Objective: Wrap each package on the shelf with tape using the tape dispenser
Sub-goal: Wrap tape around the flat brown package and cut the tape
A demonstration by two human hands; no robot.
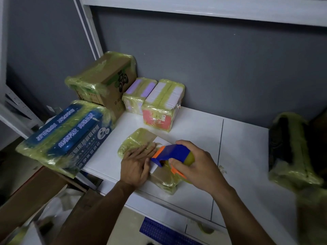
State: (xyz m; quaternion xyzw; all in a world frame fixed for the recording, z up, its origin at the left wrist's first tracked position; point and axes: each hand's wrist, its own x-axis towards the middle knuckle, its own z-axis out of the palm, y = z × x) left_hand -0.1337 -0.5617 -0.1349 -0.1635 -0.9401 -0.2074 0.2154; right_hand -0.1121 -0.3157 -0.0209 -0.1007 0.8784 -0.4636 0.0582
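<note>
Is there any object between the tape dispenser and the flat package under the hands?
Nothing visible stands between them. The right hand holds the tape dispenser directly over the flat package. The left hand lies flat on the package beside the dispenser's front, not under it.

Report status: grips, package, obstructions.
Left grip flat on the tan package. Right grip holds tape dispenser over it. Nothing in the way; blue box clear at left.

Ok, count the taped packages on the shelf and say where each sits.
6: brown box back left, blue box left edge, purple pack and pink pack against the wall, flat one under the left hand, dark one far right. More may be hidden.
</note>
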